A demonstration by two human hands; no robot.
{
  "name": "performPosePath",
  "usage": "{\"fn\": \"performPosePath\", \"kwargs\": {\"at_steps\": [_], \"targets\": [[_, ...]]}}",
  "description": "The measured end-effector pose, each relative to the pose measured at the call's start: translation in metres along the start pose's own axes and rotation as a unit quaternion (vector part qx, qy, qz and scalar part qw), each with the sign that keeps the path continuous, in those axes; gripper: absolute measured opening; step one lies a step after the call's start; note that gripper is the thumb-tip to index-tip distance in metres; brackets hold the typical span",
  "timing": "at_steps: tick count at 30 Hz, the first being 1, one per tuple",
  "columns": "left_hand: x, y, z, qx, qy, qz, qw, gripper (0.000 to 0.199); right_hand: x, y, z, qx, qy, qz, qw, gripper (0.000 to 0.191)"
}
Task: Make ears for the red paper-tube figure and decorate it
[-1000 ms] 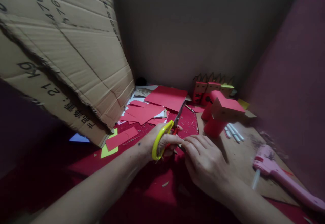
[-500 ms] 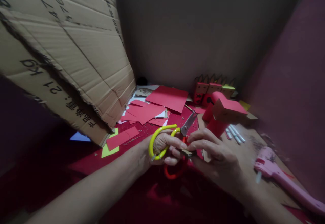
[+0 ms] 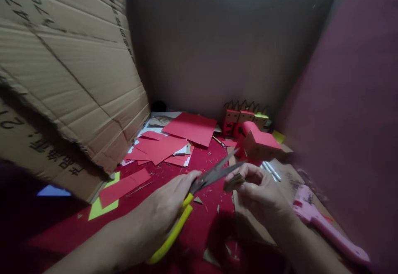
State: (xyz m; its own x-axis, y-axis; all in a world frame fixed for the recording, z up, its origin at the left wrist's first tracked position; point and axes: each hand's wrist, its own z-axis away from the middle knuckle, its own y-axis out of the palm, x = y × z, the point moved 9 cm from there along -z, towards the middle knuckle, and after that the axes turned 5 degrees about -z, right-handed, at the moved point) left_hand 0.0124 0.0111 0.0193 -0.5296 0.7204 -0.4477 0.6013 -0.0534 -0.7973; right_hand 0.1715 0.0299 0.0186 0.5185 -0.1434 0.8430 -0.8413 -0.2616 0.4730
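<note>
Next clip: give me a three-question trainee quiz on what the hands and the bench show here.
1. Which hand holds the scissors?
2. True or false: the scissor blades are open beside the small cardboard piece pinched in the other hand.
3. The pink glue gun lies: A) under the red paper sheets; B) at the person's right; C) in a hand.

Key: 1 left; 2 true; 3 B.
</note>
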Motion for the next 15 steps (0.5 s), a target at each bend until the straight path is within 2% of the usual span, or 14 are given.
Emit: {"fn": "performPosePath", "kwargs": {"at_steps": [7, 15], "targets": [[-0.01, 0.012, 0.013, 0.02, 0.047, -0.131, 0.99, 0.048, -0.007, -0.006, 0.002, -0.022, 0.023, -0.043, 0.999, 0.017], [-0.021, 0.014, 0.011, -0.011, 0.083, -0.184, 0.979, 0.047, -0.01, -0.008, 0.005, -0.033, 0.047, -0.053, 0.997, 0.019]]}}
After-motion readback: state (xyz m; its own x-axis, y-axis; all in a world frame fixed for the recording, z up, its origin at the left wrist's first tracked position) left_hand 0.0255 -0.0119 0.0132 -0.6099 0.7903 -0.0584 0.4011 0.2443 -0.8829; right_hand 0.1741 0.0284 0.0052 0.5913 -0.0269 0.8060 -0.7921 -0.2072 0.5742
